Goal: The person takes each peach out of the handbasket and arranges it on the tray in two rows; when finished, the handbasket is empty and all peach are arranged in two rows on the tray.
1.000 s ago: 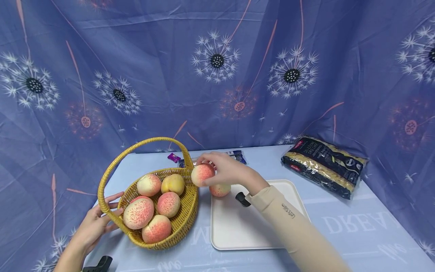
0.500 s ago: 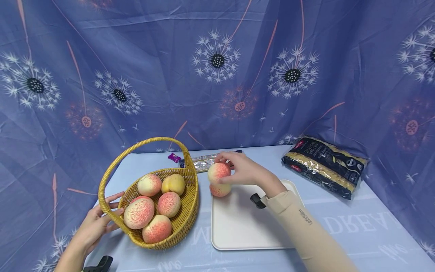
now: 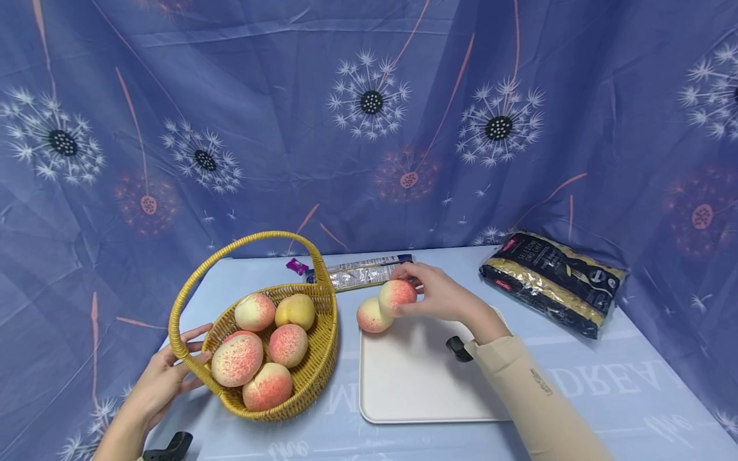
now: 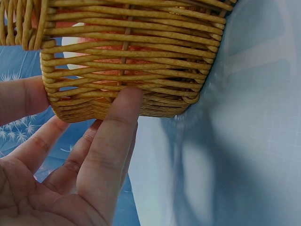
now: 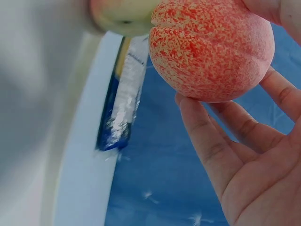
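My right hand (image 3: 444,296) pinches a red-and-cream peach (image 3: 398,297) between thumb and fingers, above the far left part of a white tray (image 3: 426,384). In the right wrist view, the held peach (image 5: 211,52) fills the top, fingertips against its underside. Another peach (image 3: 372,316) sits at the tray's far left corner, overlapping the held one in the head view. My left hand (image 3: 161,379) rests against the left side of a yellow wicker basket (image 3: 314,374). Its nearly straight fingers touch the weave (image 4: 131,70) in the left wrist view. Several peaches (image 3: 236,360), one yellower, lie in the basket.
The basket's tall arched handle (image 3: 248,241) rises above the fruit. Behind the basket and tray lie a purple-wrapped candy (image 3: 296,266) and a long silver-and-blue packet (image 3: 363,274). A black pasta bag (image 3: 553,282) lies at the back right. A blue patterned curtain (image 3: 277,128) hangs behind the table.
My right hand has moved right with the peach, from beside the basket rim to over the tray. The peach on the tray now shows more fully. The left hand stays at the basket.
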Motion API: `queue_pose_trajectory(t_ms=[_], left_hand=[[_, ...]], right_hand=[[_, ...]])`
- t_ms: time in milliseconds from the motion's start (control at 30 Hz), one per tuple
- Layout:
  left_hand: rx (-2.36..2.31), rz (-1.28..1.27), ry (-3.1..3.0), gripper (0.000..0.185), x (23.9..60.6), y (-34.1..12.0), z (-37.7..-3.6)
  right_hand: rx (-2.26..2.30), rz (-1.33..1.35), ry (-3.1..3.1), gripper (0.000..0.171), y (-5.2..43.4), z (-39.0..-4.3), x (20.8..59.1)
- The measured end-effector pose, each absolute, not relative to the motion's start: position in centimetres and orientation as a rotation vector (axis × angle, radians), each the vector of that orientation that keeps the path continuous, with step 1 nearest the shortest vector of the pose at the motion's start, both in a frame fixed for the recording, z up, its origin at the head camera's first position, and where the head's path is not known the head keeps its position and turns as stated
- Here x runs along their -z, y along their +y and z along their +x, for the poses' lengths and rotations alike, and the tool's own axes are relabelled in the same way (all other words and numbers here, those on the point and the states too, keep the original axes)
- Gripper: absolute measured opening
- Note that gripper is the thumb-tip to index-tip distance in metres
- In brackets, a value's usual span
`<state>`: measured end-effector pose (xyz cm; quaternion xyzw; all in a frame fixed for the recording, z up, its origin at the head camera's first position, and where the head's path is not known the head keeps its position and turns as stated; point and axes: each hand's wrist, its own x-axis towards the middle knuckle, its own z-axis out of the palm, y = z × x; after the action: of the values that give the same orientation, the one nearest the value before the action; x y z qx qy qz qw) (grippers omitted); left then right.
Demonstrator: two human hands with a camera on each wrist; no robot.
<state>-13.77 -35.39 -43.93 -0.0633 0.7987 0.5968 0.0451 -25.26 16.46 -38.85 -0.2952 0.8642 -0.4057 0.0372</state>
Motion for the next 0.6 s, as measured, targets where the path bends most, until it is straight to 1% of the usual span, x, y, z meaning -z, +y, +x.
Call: queue_pose_trajectory(t_ms=[200, 600], left_hand=[[-1.825, -0.18, 2.451, 0.06, 44.0, -35.4, -13.8], [-1.886, -0.148, 2.445, 0.058, 44.1, -35.3, -13.6]], right_hand=[[1.231, -0.843, 2.692, 0.055, 17.7, -25.2, 40.1], [1.206, -0.722, 2.712, 0.054, 19.2, -25.1, 42.5]])
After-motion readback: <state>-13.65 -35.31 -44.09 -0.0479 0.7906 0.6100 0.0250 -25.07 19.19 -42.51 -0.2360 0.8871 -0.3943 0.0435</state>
